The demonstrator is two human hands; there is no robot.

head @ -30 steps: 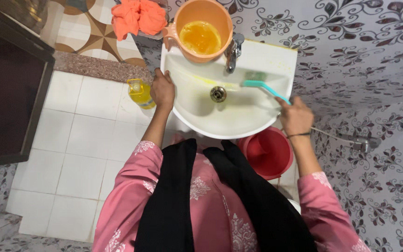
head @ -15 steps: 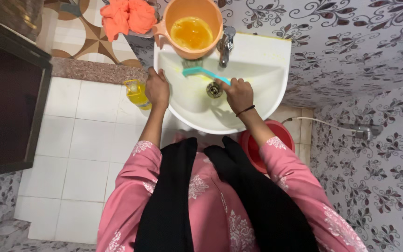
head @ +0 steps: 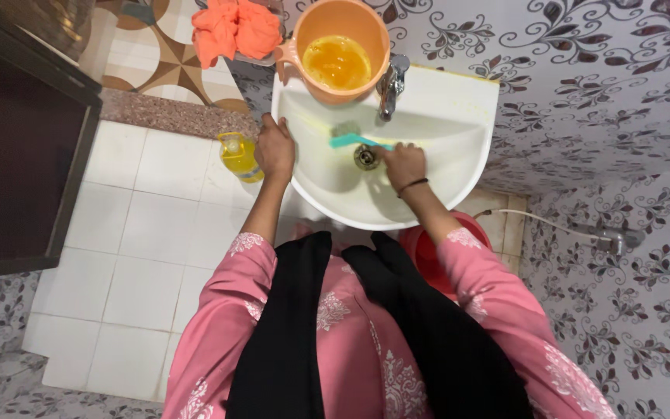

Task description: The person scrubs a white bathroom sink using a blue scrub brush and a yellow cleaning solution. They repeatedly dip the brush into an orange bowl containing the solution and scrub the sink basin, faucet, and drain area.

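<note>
Teal brush [head: 358,141] lies across the inside of the white basin [head: 459,116], bristle end pointing left, just above the drain [head: 365,157]. My right hand [head: 403,164] is closed around its handle end; the grip covers the rest of the handle, so I can't see how long it runs. Bristles read as a dull blur against the porcelain.

My left hand [head: 274,149] is curled over the basin's left rim, fingers narrow, holding nothing else that I can see.

A chrome tap [head: 390,84] stands at the back of the basin. Beside it, on the back-left corner, sits an orange jug [head: 340,48] with yellow liquid inside; its base is hidden by its own wall.

Left of the basin, a yellow bottle [head: 239,155] sits just beside my left hand, partly covered by it. An orange cloth [head: 236,27] lies behind, cut by the top edge.

Below the basin, a red bucket [head: 426,252] shows only as a sliver past my right arm. The white tiled floor [head: 129,240] runs left.
</note>
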